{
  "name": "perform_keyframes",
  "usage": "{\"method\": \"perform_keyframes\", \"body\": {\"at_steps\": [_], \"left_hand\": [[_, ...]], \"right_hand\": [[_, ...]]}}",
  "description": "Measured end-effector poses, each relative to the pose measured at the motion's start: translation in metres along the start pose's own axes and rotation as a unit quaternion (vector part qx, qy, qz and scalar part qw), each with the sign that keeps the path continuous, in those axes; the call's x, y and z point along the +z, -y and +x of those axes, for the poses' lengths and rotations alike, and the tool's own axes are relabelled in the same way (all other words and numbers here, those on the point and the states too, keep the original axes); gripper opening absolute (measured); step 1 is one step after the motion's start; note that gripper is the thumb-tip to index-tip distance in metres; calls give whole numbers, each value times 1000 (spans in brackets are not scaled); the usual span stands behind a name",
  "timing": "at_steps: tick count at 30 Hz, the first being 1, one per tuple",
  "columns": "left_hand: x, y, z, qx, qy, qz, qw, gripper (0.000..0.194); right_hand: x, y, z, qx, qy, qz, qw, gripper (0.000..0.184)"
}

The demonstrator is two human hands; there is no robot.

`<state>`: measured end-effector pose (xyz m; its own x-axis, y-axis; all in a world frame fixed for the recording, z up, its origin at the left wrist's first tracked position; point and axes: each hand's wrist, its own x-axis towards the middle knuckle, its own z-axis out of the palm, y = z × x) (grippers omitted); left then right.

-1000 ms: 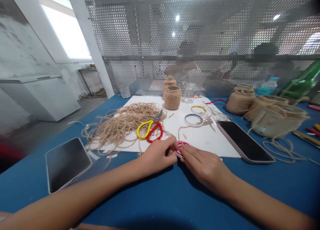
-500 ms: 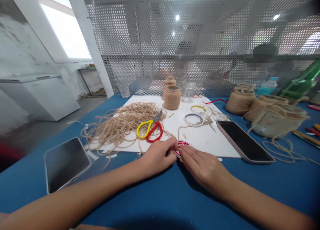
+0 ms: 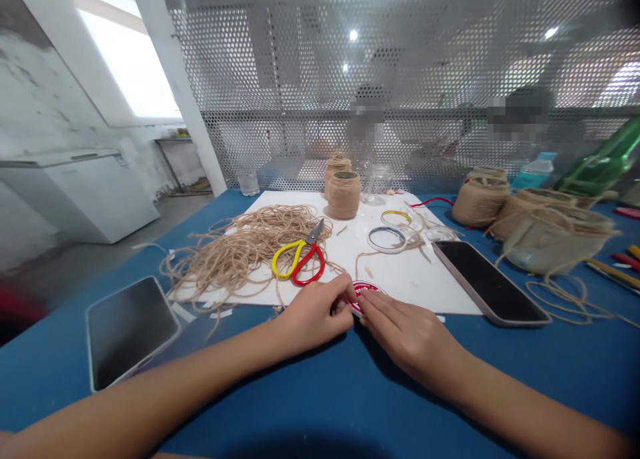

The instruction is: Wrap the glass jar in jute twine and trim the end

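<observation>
Between both hands, at the white board's front edge, is a flat round red-and-white tape roll [image 3: 369, 287], partly covered by fingers. My left hand [image 3: 317, 312] pinches at its left side with curled fingers; whatever lies between the fingertips is hidden. My right hand [image 3: 407, 329] grips the roll from the right, fingers together over its face. Scissors [image 3: 299, 259] with one yellow and one red handle lie just beyond my left hand, their blades on a tangled heap of jute twine [image 3: 240, 246]. Past the roll lie a blue-and-white tape ring [image 3: 387, 248] and a yellow one [image 3: 397, 212].
Two twine-wrapped jars [image 3: 344, 196] and a clear jar [image 3: 377, 184] stand at the back of the white board [image 3: 425, 292]. Phones lie left [image 3: 133, 332] and right [image 3: 490, 282]. More wrapped jars [image 3: 481, 202] and a green bottle [image 3: 597, 162] are right, before a perforated metal screen [image 3: 300, 59].
Both hands stay at the tape roll in nearly the same pose. The view shifts very slightly; nothing else visibly moves.
</observation>
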<state>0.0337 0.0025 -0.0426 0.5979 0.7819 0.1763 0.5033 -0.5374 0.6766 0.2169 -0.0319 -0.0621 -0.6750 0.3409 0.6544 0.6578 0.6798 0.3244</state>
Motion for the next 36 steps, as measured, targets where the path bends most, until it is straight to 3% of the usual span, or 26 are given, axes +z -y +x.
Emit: {"method": "perform_keyframes", "body": {"at_steps": [27, 36], "left_hand": [[1, 2, -6, 36, 1, 13, 999, 19], [-2, -4, -9, 33, -31, 82, 996, 2]], "right_hand": [[-2, -4, -1, 26, 11, 32, 999, 20], [-3, -5, 1, 55, -4, 49, 997, 21]]}}
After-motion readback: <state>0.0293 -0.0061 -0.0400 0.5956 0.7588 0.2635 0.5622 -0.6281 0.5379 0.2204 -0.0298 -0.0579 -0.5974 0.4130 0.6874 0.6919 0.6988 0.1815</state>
